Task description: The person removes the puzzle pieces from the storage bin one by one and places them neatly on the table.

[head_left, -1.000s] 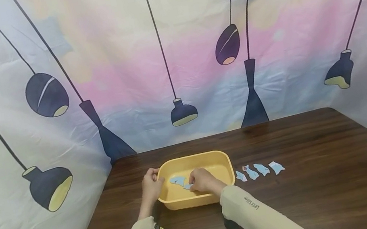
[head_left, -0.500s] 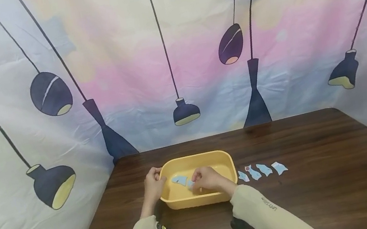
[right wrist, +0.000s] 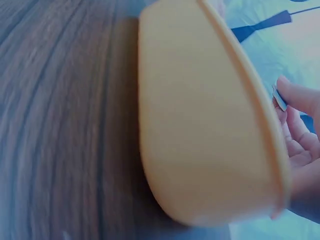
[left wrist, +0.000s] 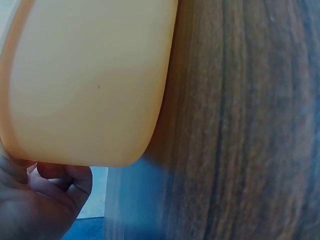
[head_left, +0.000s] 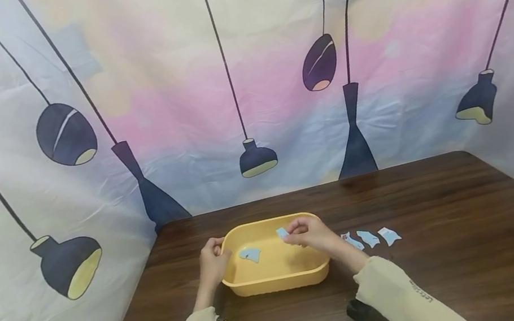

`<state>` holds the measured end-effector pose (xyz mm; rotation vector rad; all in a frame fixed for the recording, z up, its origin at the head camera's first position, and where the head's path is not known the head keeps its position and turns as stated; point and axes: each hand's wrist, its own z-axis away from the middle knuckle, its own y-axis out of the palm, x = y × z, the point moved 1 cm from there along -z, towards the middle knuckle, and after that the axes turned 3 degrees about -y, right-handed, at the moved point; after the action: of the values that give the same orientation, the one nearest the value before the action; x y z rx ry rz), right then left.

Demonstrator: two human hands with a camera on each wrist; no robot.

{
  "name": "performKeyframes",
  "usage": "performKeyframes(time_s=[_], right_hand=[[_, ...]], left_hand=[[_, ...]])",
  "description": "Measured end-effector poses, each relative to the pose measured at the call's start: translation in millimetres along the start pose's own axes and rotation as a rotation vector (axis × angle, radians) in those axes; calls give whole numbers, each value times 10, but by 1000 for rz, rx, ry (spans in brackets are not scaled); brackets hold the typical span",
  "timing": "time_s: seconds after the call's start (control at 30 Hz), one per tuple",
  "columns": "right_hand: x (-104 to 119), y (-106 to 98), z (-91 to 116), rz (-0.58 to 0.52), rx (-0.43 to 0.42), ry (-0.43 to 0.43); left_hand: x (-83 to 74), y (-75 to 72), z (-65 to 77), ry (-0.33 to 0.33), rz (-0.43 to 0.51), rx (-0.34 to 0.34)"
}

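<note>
A yellow plastic basin (head_left: 278, 283) stands on the table. My left hand (head_left: 212, 263) grips its left end, thumb at the rim and fingers curled on the outside, as the left wrist view (left wrist: 50, 195) also shows. Above the basin's right half, my right hand (head_left: 311, 234) pinches a small pale blue torn-looking piece (head_left: 282, 233) between thumb and fingers. In the right wrist view that piece (right wrist: 280, 98) appears edge-on beyond the rim. Another light blue piece (head_left: 251, 255) lies on the basin floor at the left.
Several jagged blue-and-white pieces (head_left: 369, 238) lie in a row on the table right of the basin, partly behind my right wrist. The dark wooden table (head_left: 457, 240) reaches back to a cloth backdrop (head_left: 294, 136) printed with lamps.
My right hand has lifted the small blue piece off the basin floor and moved it up and to the right. My left hand has kept its hold on the basin.
</note>
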<state>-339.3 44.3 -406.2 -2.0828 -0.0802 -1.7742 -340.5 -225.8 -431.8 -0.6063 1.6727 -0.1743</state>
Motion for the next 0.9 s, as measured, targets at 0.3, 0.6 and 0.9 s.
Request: performKeyframes(time_s=[0.3, 0.6, 0.9], right_hand=[[-63, -586, 296, 104, -183, -1], [-317, -1328, 572, 237, -270, 30], [-604, -1790, 831, 245, -298, 188]], left_hand=[[-1, 25, -3, 1, 3, 12], [-11, 5, 9, -6, 6, -5], [22, 26, 1, 0, 16, 15]])
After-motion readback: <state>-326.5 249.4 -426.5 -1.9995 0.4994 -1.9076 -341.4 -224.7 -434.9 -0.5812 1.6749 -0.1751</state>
